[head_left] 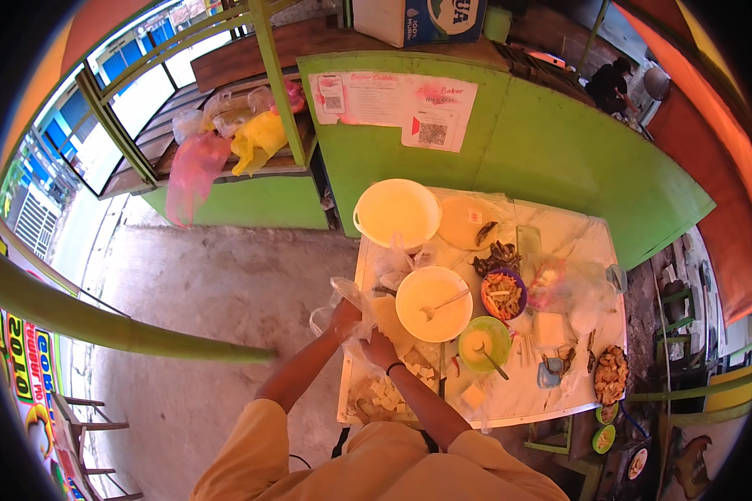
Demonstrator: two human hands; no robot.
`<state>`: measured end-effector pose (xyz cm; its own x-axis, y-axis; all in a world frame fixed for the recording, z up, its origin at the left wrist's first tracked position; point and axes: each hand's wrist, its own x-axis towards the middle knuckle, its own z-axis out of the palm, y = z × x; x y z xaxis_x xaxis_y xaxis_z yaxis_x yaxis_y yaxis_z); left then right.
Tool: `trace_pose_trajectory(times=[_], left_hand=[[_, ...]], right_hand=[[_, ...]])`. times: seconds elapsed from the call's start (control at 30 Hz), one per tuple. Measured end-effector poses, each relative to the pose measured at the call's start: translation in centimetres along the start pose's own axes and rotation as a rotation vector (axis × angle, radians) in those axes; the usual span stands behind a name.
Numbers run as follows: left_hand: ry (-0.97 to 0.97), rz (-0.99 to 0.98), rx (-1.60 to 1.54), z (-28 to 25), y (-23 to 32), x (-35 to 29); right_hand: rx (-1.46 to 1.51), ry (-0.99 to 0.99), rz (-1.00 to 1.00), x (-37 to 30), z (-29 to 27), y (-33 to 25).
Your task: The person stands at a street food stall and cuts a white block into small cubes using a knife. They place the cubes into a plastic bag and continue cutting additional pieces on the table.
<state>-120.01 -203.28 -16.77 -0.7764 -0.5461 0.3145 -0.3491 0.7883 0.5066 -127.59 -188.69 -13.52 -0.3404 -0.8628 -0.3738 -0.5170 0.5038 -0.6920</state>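
At the left edge of the table (510, 407), both my hands are closed on a clear plastic bag (350, 290). My left hand (347, 318) grips its upper part, while my right hand (379, 347) pinches it lower down, a little to the right. What the bag contains, if anything, I cannot make out. Pale cut cubes (384, 395), perhaps tofu, lie on the tabletop below my right forearm. Right of my hands is a white bowl (399, 311) with a spoon (443, 306) in it. Beside that sits a green bowl (462, 355) holding pale batter-like liquid and another spoon (495, 364).
A large white tub (357, 220) stands at the table's back, near a bowl of orange-brown pieces (501, 294). Fried food (612, 375) is piled at the right edge. A green partition (526, 150) rises behind. A green pole (142, 313) crosses the left side.
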Motion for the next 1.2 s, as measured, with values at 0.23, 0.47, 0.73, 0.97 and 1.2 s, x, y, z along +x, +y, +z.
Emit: trace_pose_trajectory(times=[0.23,0.47,0.73,0.97,1.2], left_hand=[[-0.236,-0.197,0.272,0.3,2.7,0.4],[-0.286,-0.245,0.368,0.0,2.9,0.6],[-0.486,-0.255,-0.089,1.9,-7.1,1.1],[-0.288,-0.323,-0.794,0.5,-5.3,0.5],[0.007,-0.427,-1.328,-4.1,3.4,-4.3]], right_hand=[[-0.117,-0.014,-0.039,0.8,2.3,2.5],[-0.047,-0.112,0.017,-0.2,0.5,0.8],[0.068,0.033,-0.021,-0.4,0.8,0.4],[0.307,0.156,-0.071,-1.8,-1.2,0.3],[0.536,0.563,-0.729,-13.9,-9.7,-11.0]])
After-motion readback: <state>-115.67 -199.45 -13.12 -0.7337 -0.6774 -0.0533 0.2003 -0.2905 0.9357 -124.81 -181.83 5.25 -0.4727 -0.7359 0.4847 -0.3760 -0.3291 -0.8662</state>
